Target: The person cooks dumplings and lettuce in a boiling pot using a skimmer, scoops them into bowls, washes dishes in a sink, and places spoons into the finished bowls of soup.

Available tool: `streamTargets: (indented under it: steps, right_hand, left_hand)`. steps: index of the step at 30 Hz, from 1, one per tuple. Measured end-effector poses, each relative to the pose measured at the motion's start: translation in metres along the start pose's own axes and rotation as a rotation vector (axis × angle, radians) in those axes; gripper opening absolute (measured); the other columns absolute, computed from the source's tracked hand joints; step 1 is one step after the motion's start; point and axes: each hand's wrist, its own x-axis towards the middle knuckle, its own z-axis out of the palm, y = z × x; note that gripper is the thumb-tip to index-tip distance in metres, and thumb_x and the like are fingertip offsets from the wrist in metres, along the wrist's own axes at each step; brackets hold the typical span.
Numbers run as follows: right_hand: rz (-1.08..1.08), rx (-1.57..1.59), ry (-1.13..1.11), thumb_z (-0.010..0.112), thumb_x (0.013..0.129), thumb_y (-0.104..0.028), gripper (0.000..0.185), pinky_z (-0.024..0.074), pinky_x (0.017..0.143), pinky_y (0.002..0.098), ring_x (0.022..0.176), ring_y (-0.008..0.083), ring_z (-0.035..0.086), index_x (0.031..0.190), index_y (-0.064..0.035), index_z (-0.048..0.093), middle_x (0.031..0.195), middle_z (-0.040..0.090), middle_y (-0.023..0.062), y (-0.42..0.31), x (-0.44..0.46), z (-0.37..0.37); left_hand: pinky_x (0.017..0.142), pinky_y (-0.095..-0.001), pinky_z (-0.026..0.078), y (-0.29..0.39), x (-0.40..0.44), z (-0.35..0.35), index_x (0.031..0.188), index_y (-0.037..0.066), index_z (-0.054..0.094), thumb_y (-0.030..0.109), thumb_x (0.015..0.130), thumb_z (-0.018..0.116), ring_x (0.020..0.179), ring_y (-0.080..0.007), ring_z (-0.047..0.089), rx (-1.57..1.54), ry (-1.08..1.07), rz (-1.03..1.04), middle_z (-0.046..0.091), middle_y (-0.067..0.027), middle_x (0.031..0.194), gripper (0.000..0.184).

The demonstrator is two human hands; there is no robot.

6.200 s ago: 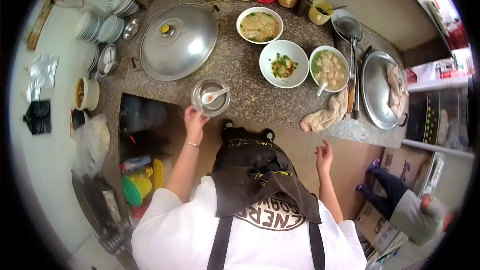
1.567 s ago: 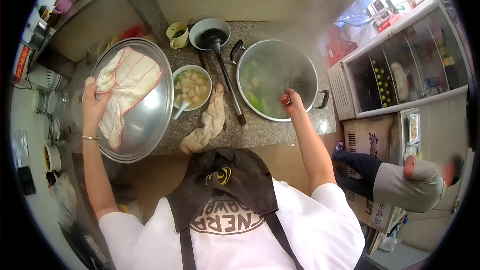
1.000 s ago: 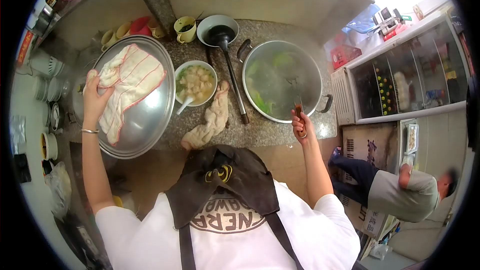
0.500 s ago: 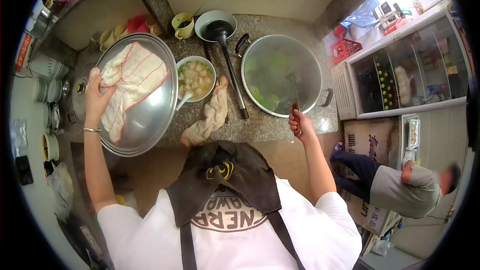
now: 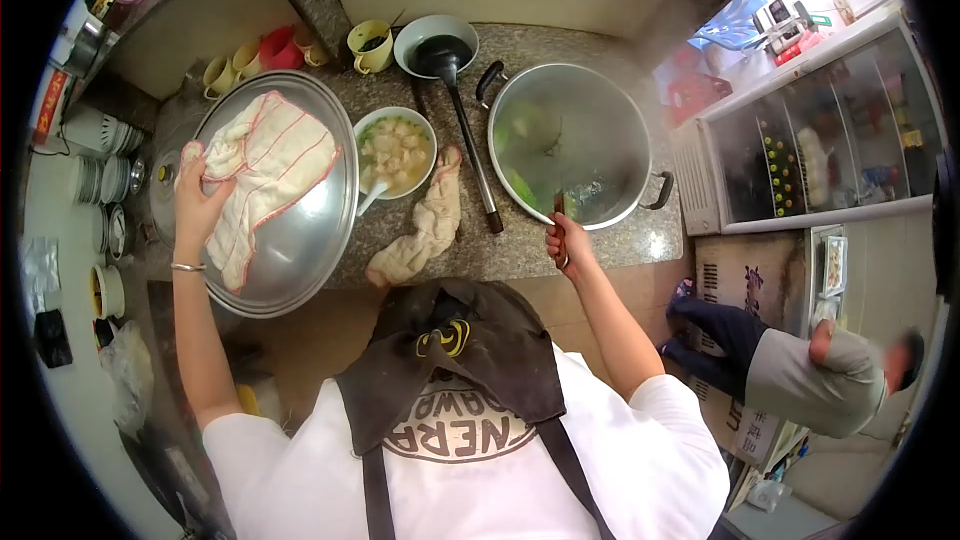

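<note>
My left hand grips the white cloth with red lines draped over a large metal lid; the lid is tilted up at the left. My right hand is wrapped round the wooden handle of a utensil at the pot's front rim. Its far end is down in the liquid, its kind hidden by steam. The big two-handled pot holds cloudy liquid, with green leaves at its left side.
Between lid and pot are a soup bowl with a white spoon, a twisted cloth, and a black ladle resting in a grey bowl. A yellow cup stands behind. Another person is at the right, by a glass-front fridge.
My right hand has moved left along the pot's front with the utensil. The greens now lie more to the left, and the liquid at the right is darker. My left hand stays on the cloth.
</note>
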Motion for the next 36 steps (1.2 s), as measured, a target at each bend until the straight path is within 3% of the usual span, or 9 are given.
streamTargets:
  steps: [3, 11, 17, 21, 24, 27, 28, 32, 36]
  right_hand:
    - [-0.058, -0.097, 0.074, 0.045, 0.088, -0.02, 0.019, 0.0303, 0.041, 0.0236, 0.049, 0.0099, 0.037, 0.099, -0.0041, 0.044, 0.065, 0.044, 0.0023, -0.005, -0.009, -0.006]
    - [-0.043, -0.061, -0.013, 0.041, 0.09, -0.022, 0.022, 0.0293, 0.041, 0.0209, 0.05, 0.0077, 0.036, 0.103, -0.0049, 0.046, 0.067, 0.042, 0.0004, -0.042, -0.023, -0.018]
    - [0.115, -0.029, -0.175, 0.04, 0.09, -0.021, 0.028, 0.0271, 0.038, 0.0176, 0.047, 0.0048, 0.032, 0.109, -0.0021, 0.044, 0.068, 0.041, -0.0004, -0.066, -0.064, -0.054]
    - [0.138, -0.2, -0.11, 0.041, 0.09, -0.021, 0.028, 0.0254, 0.038, 0.0182, 0.047, 0.0051, 0.031, 0.111, -0.0022, 0.044, 0.067, 0.039, -0.0008, -0.073, -0.107, -0.073]
    - [0.184, -0.426, -0.041, 0.042, 0.09, -0.021, 0.028, 0.0238, 0.04, 0.0207, 0.047, 0.0061, 0.031, 0.111, -0.0034, 0.045, 0.065, 0.04, -0.0012, -0.067, -0.119, -0.075]
    - [0.169, -0.507, 0.041, 0.046, 0.089, -0.023, 0.016, 0.0286, 0.041, 0.0216, 0.048, 0.0066, 0.035, 0.09, -0.0072, 0.044, 0.064, 0.041, -0.0012, -0.04, -0.113, -0.058]
    - [0.174, -0.481, 0.024, 0.046, 0.088, -0.022, 0.016, 0.0299, 0.041, 0.0218, 0.049, 0.0067, 0.036, 0.082, -0.0088, 0.04, 0.063, 0.041, -0.001, -0.032, -0.11, -0.051]
    - [0.201, -0.355, -0.026, 0.044, 0.089, -0.021, 0.024, 0.0305, 0.039, 0.0204, 0.048, 0.0072, 0.037, 0.102, -0.0017, 0.045, 0.064, 0.041, 0.0001, -0.022, -0.101, -0.046]
    - [0.326, 0.243, -0.218, 0.038, 0.09, -0.02, 0.034, 0.0294, 0.034, 0.016, 0.046, 0.0051, 0.034, 0.114, 0.0043, 0.04, 0.067, 0.039, 0.0004, -0.031, -0.1, -0.065]
  left_hand:
    - [0.074, -0.0321, 0.041, 0.001, -0.005, -0.003, 0.092, -0.003, 0.056, 0.01, 0.065, 0.067, 0.083, -0.0278, 0.054, 0.026, 0.012, 0.032, 0.057, -0.0141, 0.088, 0.032]
    - [0.074, -0.0308, 0.042, -0.01, -0.008, -0.002, 0.092, -0.002, 0.057, 0.009, 0.067, 0.066, 0.081, -0.024, 0.055, 0.029, 0.042, 0.05, 0.058, -0.0122, 0.087, 0.029]
    - [0.073, -0.0299, 0.041, -0.009, -0.009, -0.004, 0.094, -0.002, 0.057, 0.008, 0.067, 0.065, 0.08, -0.0229, 0.055, 0.012, -0.003, 0.05, 0.058, -0.0115, 0.087, 0.029]
    - [0.073, -0.0297, 0.041, -0.004, -0.01, -0.006, 0.094, -0.002, 0.057, 0.007, 0.067, 0.065, 0.08, -0.0223, 0.055, -0.091, -0.034, -0.005, 0.058, -0.0106, 0.087, 0.029]
    - [0.073, -0.0294, 0.041, -0.012, -0.009, -0.004, 0.094, -0.002, 0.057, 0.006, 0.067, 0.065, 0.08, -0.0216, 0.054, -0.059, -0.027, -0.01, 0.058, -0.0097, 0.087, 0.029]
    - [0.073, -0.0294, 0.041, -0.007, -0.006, 0.002, 0.093, -0.002, 0.057, 0.006, 0.067, 0.065, 0.08, -0.021, 0.054, -0.065, -0.021, -0.005, 0.058, -0.0095, 0.087, 0.028]
    - [0.074, -0.0292, 0.041, -0.002, -0.005, 0.003, 0.093, -0.001, 0.057, 0.007, 0.067, 0.066, 0.08, -0.0209, 0.054, -0.069, -0.029, -0.016, 0.058, -0.0095, 0.087, 0.029]
    - [0.075, -0.0283, 0.041, 0.001, -0.004, 0.006, 0.095, -0.001, 0.057, 0.007, 0.068, 0.066, 0.082, -0.0204, 0.054, -0.064, -0.066, -0.017, 0.058, -0.01, 0.089, 0.03]
    - [0.075, -0.0278, 0.041, 0.01, -0.002, 0.006, 0.096, -0.001, 0.057, 0.007, 0.068, 0.066, 0.083, -0.0204, 0.054, -0.015, -0.027, 0.083, 0.057, -0.0105, 0.091, 0.031]
